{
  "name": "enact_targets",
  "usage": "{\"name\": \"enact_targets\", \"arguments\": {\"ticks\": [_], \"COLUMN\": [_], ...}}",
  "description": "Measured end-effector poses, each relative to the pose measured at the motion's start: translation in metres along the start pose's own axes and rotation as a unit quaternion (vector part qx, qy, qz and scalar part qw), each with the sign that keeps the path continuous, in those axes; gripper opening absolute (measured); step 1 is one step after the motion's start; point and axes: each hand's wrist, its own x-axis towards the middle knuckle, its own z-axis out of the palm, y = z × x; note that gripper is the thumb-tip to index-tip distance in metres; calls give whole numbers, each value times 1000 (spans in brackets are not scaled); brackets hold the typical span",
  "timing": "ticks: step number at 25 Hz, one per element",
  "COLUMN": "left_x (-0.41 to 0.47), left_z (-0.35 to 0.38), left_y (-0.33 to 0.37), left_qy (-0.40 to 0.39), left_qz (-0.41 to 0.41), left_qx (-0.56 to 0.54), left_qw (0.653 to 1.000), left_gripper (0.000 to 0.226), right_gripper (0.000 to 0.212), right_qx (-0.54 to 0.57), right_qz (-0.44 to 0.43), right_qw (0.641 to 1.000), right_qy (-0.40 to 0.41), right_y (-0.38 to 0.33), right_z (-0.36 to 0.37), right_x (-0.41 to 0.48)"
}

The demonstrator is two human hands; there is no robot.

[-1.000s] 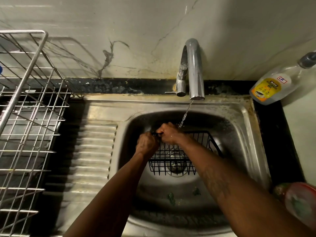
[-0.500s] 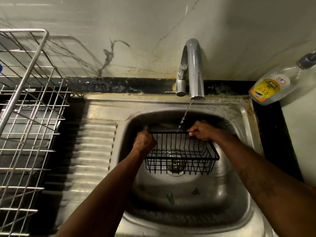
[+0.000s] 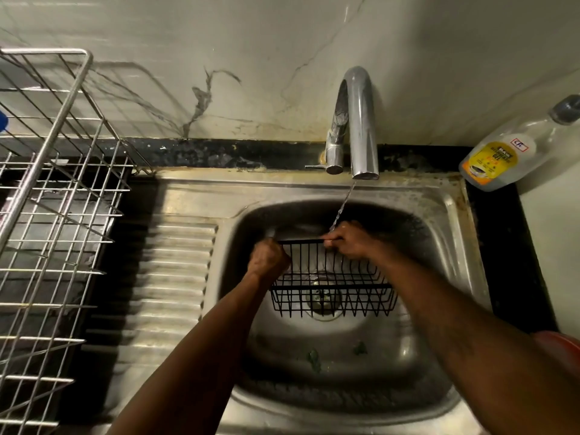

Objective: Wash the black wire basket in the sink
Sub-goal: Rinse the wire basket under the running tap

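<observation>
The black wire basket (image 3: 332,287) hangs tilted over the drain inside the steel sink (image 3: 452,233). My left hand (image 3: 266,257) grips its far left corner with curled fingers. My right hand (image 3: 346,238) pinches the far top rim near its middle. A thin stream of water falls from the chrome tap (image 3: 357,127) onto the rim by my right hand. The basket's right end is hidden behind my right forearm.
A steel wire dish rack (image 3: 53,215) stands on the left beside the ribbed drainboard (image 3: 175,277). A clear oil bottle with a yellow label (image 3: 499,158) leans at the back right. A red object (image 3: 561,343) shows at the right edge. Green scraps (image 3: 314,359) lie in the sink.
My right hand slid left along the far rim, closer to my left hand. The basket tipped so its near side hangs lower over the drain. Water keeps running.
</observation>
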Motion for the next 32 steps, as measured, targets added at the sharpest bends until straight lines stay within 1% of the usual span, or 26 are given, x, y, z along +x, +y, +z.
{"name": "enact_targets", "arguments": {"ticks": [3,5,6,8,10,11,12,13,15,16,17,19,20,21,23,26,27,28,30,31,32], "left_x": [3,4,2,-3,-6,-7,-9,-9,-8,-8,-9,-10,-10,-10,-7,-5,-4,-4,-4,-4,-5], "left_z": [-7,-5,-4,-4,-2,-1,-1,0,1,1,0,0,-1,0,2,5,5,6,6,6,6], "left_y": [-5,-4,-3,-1,0,1,4,5,5,5,6,6,6,6,5,4,4,4,5,5,5], "left_qy": [-5,-4,-5,6,17,20,19,13,6,7,9,9,6,9,11,11,9,6,6,11,13], "left_qz": [-3,3,3,1,6,8,11,18,33,32,25,9,3,0,-6,-5,-4,-4,-2,1,8], "left_qx": [-7,-5,-3,2,9,16,20,19,26,27,23,16,12,13,5,-4,-1,5,16,22,28], "left_qw": [1000,1000,1000,1000,1000,1000,1000,1000,999,999,999,1000,1000,1000,1000,1000,1000,1000,1000,1000,999], "left_gripper": [29,28,27,26,22,18,13,9,17,21,23,19,15,16,27,29,25,19,11,15,21], "right_gripper": [24,28,33,43,41,32,18,12,21,21,19,9,10,16,22,21,19,18,17,13,13], "right_qx": [29,0,-32,-69,-68,-58,-35,-8,14,25,43,67,58,36,-2,-12,-13,-4,8,19,32], "right_qz": [34,63,68,36,-26,-43,-41,-36,-30,-31,-40,-32,-26,-20,5,64,69,56,-7,-33,-50], "right_qw": [999,998,997,997,995,995,996,998,999,999,998,997,998,999,1000,998,998,998,1000,999,998], "right_qy": [12,16,9,-21,-64,-75,-71,-53,6,19,23,-2,-12,-19,-25,-10,-3,-4,-23,-31,-33], "right_y": [52,54,44,11,-27,-44,-63,-77,-92,-92,-87,-63,-46,-23,21,60,57,45,-3,-30,-58], "right_z": [-19,-21,-19,-15,-4,5,13,22,37,41,42,31,20,9,-15,-22,-17,-11,2,10,18], "right_x": [-15,-11,-6,4,16,25,28,33,38,36,34,24,18,12,-4,-17,-13,-7,5,12,18]}}
